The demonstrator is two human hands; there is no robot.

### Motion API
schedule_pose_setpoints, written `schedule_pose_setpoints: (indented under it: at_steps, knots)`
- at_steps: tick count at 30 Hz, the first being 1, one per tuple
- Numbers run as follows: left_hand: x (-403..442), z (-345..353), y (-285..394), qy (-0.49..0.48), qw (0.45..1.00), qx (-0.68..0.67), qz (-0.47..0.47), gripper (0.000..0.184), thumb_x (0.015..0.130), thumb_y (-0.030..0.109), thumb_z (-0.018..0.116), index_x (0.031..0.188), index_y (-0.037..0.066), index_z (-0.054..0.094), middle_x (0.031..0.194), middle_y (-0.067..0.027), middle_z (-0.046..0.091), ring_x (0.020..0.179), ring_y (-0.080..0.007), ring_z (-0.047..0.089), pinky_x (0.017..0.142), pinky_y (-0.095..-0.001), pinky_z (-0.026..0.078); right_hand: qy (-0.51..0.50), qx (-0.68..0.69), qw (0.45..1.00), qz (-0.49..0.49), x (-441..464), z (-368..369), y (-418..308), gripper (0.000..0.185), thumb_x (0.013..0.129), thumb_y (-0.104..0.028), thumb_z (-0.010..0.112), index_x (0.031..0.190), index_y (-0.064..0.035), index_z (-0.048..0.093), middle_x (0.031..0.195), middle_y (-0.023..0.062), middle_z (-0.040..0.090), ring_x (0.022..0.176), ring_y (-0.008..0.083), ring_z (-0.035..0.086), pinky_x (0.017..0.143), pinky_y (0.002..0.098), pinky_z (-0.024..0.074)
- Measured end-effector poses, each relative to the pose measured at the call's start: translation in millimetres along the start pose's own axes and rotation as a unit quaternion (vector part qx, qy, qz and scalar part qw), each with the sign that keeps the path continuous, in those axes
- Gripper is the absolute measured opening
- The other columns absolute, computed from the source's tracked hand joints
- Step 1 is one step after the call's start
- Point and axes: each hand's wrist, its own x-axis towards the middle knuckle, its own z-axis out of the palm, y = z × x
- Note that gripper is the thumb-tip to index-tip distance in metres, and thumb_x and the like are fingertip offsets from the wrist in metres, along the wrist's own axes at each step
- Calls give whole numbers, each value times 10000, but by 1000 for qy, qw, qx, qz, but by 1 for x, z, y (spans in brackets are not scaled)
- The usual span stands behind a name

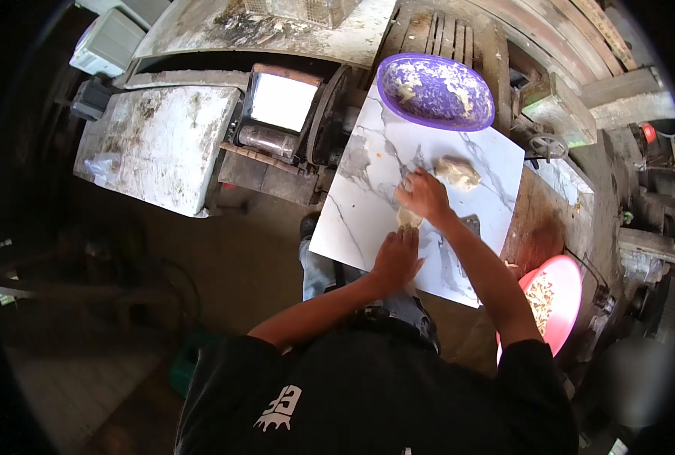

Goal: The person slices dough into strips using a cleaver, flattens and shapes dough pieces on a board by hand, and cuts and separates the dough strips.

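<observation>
- Two grips meet over one marbled desk (358,220): the left grip (397,256), nearer the body, and the right grip (424,194), farther out.
- One small pale dough piece (408,218) lies between them; the left grip's fingertips touch its near edge. Whether either grip clasps it or only presses, I cannot tell.
- The left forearm slants in from the left, fingers pointing away from the body; the right reaches farther, its fingers bent leftward.
- The small piece is partly covered, so its long axis is unclear.
- One larger dough lump (458,174) sits just right of the right grip, its long axis slanting, right end nearer the body.
- One grey flat tool (471,224) lies beside the right forearm.
- Outward are two basins: purple (470,121) beyond the grips, pink (570,296) right of them.
</observation>
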Motion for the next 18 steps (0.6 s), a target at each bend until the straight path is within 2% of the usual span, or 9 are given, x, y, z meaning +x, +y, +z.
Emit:
schedule_pose_setpoints:
  at_steps: [2, 3, 6, 7, 10, 11, 12, 14, 18]
  knots:
    - [0, 3, -5, 14, 1000, 2, 2, 729, 838, 338, 661, 1352, -93, 376, 1346, -261, 446, 1242, -359, 453, 1050, -433, 357, -102, -28, 994, 25, 15, -13, -2, 492, 818, -484, 575, 858, -8, 693, 992, 234, 669, 892, 371, 666, 788, 467, 536]
    - [-4, 3, -6, 23, 1000, -1, 1, 722, 845, 331, 656, 1362, -85, 372, 1377, -247, 424, 1271, -346, 433, 1059, -438, 347, -72, -30, 997, 1, 18, -16, -3, 486, 833, -460, 566, 763, 6, 683, 907, 223, 676, 828, 378, 671, 751, 469, 543]
    - [-13, 3, -7, 63, 997, 34, 12, 758, 835, 343, 667, 1385, -77, 358, 1449, -237, 351, 1343, -357, 360, 1105, -456, 295, -81, -69, 994, 30, 28, -23, -3, 467, 852, -432, 552, 747, 6, 675, 874, 207, 672, 805, 369, 668, 735, 463, 543]
    - [-13, 6, -9, 63, 997, 36, 14, 758, 835, 343, 667, 1385, -77, 358, 1449, -237, 351, 1343, -357, 360, 1105, -456, 295, -2, -71, 996, -48, 32, -15, 4, 451, 867, -405, 536, 732, 3, 675, 846, 203, 669, 789, 365, 664, 711, 457, 545]
    - [-13, 21, -13, 61, 995, 76, 4, 809, 838, 421, 645, 1408, -70, 344, 1496, -229, 290, 1389, -356, 302, 1147, -490, 219, -3, -65, 994, -83, 31, -10, 8, 419, 867, -381, 546, 736, -4, 674, 844, 193, 670, 817, 345, 662, 722, 441, 544]
    - [-14, 26, -14, 56, 993, 101, -7, 837, 836, 471, 626, 1412, -66, 342, 1499, -227, 290, 1403, -352, 282, 1157, -504, 183, 18, -23, 992, -124, 21, -10, 5, 349, 851, -341, 591, 818, 0, 661, 884, 160, 653, 863, 333, 635, 745, 437, 524]
    - [-14, 31, -13, 53, 990, 126, -19, 868, 834, 522, 606, 1417, -63, 339, 1503, -225, 290, 1417, -347, 262, 1167, -518, 146, 18, -24, 991, -127, 9, -9, -1, 349, 851, -341, 591, 818, 0, 661, 884, 160, 653, 863, 333, 635, 745, 437, 524]
    - [-15, 29, -5, 28, 990, 128, -46, 885, 835, 554, 585, 1420, -62, 337, 1499, -229, 299, 1421, -353, 250, 1168, -526, 125, 71, -42, 990, -116, -20, -8, -16, 265, 845, -282, 617, 886, -20, 626, 937, 121, 610, 898, 317, 594, 778, 439, 479]
    - [-12, 25, 13, 8, 987, 112, -110, 907, 842, 594, 555, 1425, -65, 334, 1486, -250, 322, 1426, -378, 220, 1172, -530, 85, 120, -56, 988, -83, -42, -6, -33, 212, 852, -241, 612, 893, -34, 600, 968, 110, 576, 913, 314, 566, 790, 439, 442]
